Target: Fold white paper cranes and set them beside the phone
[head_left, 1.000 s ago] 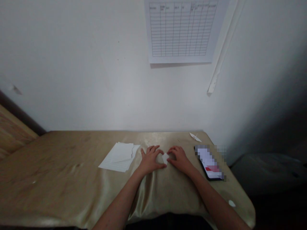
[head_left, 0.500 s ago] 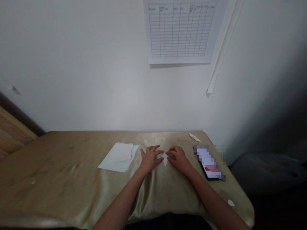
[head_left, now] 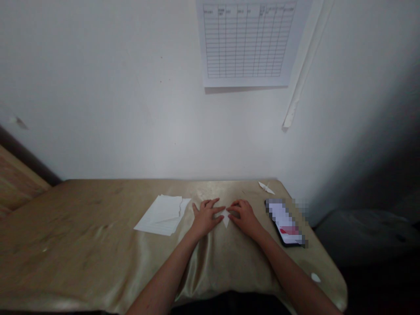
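A small folded piece of white paper (head_left: 225, 217) lies flat on the tan, shiny table (head_left: 98, 245), its point toward me. My left hand (head_left: 205, 217) lies on the table with fingers spread, its fingertips pressing on the paper's left side. My right hand (head_left: 244, 216) rests flat with fingers stretched toward the paper's right side, touching it. Most of the paper is covered by the fingers.
A stack of white sheets (head_left: 163, 214) lies left of my hands. A phone (head_left: 286, 222) with a lit screen lies to the right. A small folded paper shape (head_left: 266, 187) sits by the wall. A white scrap (head_left: 316, 277) lies near the right corner. A ruled chart (head_left: 246, 41) hangs on the wall.
Both hands have flattened onto the small paper, which now shows as a narrow downward point instead of a wider patch. The arms have hardly moved.
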`<state>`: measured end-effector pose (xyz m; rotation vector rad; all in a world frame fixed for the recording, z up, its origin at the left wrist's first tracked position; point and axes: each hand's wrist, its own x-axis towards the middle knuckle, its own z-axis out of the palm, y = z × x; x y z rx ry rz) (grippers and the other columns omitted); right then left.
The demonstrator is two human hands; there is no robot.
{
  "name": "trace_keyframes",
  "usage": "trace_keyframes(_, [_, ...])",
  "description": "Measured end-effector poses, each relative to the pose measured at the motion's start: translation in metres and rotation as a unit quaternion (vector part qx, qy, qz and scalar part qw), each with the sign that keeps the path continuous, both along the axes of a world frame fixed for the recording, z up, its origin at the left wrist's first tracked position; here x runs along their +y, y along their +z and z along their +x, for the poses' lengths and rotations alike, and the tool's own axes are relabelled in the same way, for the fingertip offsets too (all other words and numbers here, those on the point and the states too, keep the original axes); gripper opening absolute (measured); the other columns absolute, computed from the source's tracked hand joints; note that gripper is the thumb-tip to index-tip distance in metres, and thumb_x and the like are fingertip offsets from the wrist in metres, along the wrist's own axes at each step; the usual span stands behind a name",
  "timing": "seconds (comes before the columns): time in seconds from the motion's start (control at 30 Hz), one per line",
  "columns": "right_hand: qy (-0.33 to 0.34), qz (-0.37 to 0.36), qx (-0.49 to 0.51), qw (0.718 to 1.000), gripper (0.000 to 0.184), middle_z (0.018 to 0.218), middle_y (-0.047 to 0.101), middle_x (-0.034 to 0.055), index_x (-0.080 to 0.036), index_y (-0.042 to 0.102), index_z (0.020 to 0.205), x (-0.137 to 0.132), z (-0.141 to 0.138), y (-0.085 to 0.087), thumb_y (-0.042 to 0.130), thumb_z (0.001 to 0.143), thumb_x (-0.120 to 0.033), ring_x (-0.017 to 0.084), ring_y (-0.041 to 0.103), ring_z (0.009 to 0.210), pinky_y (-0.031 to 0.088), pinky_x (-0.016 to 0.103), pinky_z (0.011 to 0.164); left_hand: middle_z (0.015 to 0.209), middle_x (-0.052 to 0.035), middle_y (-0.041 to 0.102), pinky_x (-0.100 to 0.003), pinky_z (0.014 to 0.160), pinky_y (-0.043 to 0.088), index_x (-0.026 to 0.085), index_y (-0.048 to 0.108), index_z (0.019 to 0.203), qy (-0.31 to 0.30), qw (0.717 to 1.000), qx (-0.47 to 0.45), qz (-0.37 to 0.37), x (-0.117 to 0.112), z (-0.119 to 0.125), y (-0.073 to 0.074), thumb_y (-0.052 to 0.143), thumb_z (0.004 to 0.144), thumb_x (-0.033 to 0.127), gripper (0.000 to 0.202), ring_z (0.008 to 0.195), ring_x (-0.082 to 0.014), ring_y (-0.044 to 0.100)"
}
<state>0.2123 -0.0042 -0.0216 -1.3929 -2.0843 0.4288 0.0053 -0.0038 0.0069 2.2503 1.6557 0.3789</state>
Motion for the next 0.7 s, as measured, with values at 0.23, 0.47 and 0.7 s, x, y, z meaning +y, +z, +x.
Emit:
trace_keyframes(0.23, [-0.004,-0.006,0.011,1.000,0.026,0.116,0.066,0.0072,-0.028,0.077,0.109,0.0019,-0.0011,-0.0009,0.073,0.084,-0.021,0.025,0.053,0.117,0.039,0.043,0.108,0.158,0.0062,0.046,-0.085,0.111,0.003,0.049,0.068,0.122,0.002,1.000,0.001,0.003,-0.0016,0.0022,0.0039,0.067,0.090,0.037,0.034,0.145,-0.0342,0.035])
trace_keyframes(0.47, [-0.015,-0.001,0.023,1.000,0.019,0.112,0.066,0.0061,-0.026,0.077,0.101,0.0020,-0.0009,-0.0019,0.076,0.083,-0.021,0.024,0.054,0.114,0.040,0.041,0.106,0.153,0.0033,0.052,-0.083,0.112,0.006,0.046,0.068,0.120,0.020,1.000,-0.011,0.012,-0.0019,0.0041,0.0036,0.070,0.088,0.035,0.034,0.144,-0.0324,0.039])
trace_keyframes(0.7, [-0.032,0.014,0.030,0.999,0.007,0.107,0.067,0.0061,-0.024,0.077,0.092,0.0026,-0.0046,-0.0014,0.074,0.086,-0.026,0.024,0.055,0.111,0.039,0.041,0.104,0.150,0.0034,0.054,-0.084,0.111,0.008,0.047,0.068,0.118,0.020,0.999,-0.028,0.026,-0.0038,0.0041,0.0035,0.071,0.086,0.033,0.035,0.142,-0.0319,0.040])
